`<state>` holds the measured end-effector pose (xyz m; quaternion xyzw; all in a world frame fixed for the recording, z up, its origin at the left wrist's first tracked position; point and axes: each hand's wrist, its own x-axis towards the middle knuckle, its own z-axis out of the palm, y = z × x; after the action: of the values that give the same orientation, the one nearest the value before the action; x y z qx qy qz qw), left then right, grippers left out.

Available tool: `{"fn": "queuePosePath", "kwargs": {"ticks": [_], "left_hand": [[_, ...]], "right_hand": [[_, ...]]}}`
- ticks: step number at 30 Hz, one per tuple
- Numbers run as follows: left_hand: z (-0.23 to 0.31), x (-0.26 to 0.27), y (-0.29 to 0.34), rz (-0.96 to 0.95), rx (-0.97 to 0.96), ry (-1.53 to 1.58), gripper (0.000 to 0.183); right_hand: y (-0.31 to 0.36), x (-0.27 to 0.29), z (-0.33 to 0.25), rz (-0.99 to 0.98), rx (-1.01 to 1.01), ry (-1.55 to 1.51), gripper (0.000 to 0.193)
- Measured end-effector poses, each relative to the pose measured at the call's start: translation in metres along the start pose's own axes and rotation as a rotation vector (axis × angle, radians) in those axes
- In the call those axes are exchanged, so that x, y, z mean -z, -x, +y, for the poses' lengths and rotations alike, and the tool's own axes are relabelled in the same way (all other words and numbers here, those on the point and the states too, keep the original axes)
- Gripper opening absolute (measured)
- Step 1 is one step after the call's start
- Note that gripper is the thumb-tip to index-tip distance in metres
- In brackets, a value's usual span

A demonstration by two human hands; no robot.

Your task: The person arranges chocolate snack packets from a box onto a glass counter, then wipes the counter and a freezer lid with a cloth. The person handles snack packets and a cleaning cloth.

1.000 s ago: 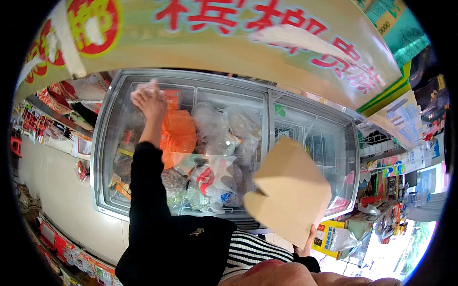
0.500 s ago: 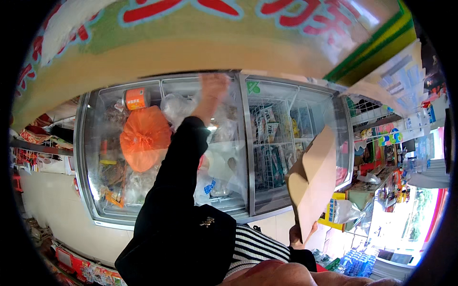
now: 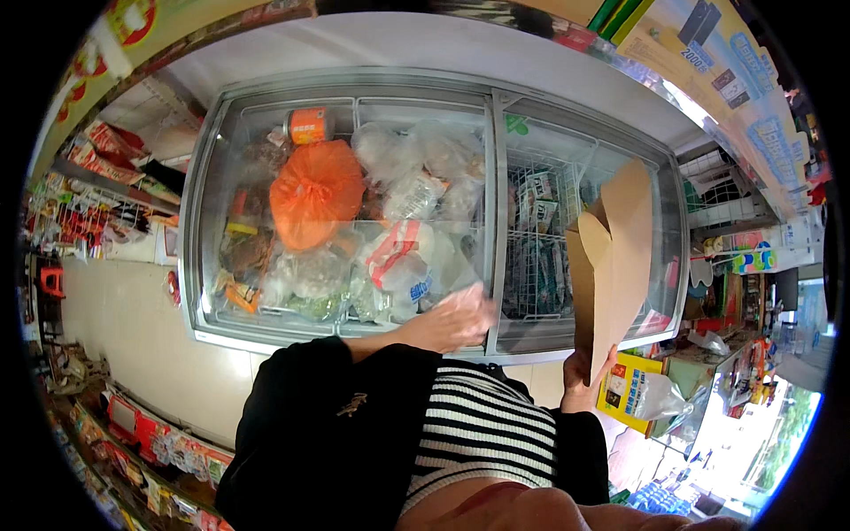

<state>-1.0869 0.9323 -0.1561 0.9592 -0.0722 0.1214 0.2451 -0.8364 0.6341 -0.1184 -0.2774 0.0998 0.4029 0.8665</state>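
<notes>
My left hand (image 3: 453,319) is over the front edge of a chest freezer (image 3: 354,340), near the divider between its two glass-topped halves. Its fingers are smeared by motion, so whether it holds anything is unclear. Low on the right, my right hand (image 3: 588,382) grips the bottom of a folded brown cardboard piece (image 3: 625,257), which stands upright in front of the freezer's right half. Under the left glass lie a knotted orange plastic bag (image 3: 316,195), an orange can (image 3: 308,126) and several clear and white bags (image 3: 416,252).
Wire baskets with packets (image 3: 537,199) fill part of the freezer's right half. A yellow box (image 3: 630,389) stands right of my right hand. Shelves of packaged goods (image 3: 159,442) line the lower left, and a red stool (image 3: 52,281) is at the far left.
My left hand has come back from the freezer's far edge to its near edge, moving right. The view has shifted, showing the freezer higher. The cardboard remains in my right hand, now more upright.
</notes>
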Motion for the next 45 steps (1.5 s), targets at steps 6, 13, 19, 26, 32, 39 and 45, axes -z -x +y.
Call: {"fn": "queuePosePath", "kwargs": {"ticks": [6,13,19,26,32,39,45], "left_hand": [[-0.014,0.086,0.061,0.043,0.521,-0.243,0.064],[-0.202,0.132,0.28,0.624,1.19,-1.022,0.079],[-0.296,0.23,0.162,0.462,1.563,-0.769,0.035],[-0.236,0.098,-0.041,0.754,0.432,-0.364,0.036],[-0.062,0.007,-0.013,0.395,0.284,-0.049,0.064],[-0.026,0.122,0.132,0.143,0.662,-0.15,0.053],[-0.098,0.133,0.326,0.624,1.289,-0.788,0.061]], "right_hand": [[-0.005,-0.063,0.021,0.165,0.164,0.168,0.031],[-0.001,-0.074,0.022,0.388,0.161,0.116,0.029],[0.014,-0.092,0.041,0.326,0.043,-0.069,0.028],[0.012,-0.084,0.065,0.442,0.38,0.489,0.026],[-0.03,-0.06,0.029,0.129,0.113,0.535,0.061],[-0.109,-0.145,0.088,0.051,-0.044,0.493,0.051],[-0.162,-0.248,0.211,-0.044,-0.299,0.532,0.049]]}}
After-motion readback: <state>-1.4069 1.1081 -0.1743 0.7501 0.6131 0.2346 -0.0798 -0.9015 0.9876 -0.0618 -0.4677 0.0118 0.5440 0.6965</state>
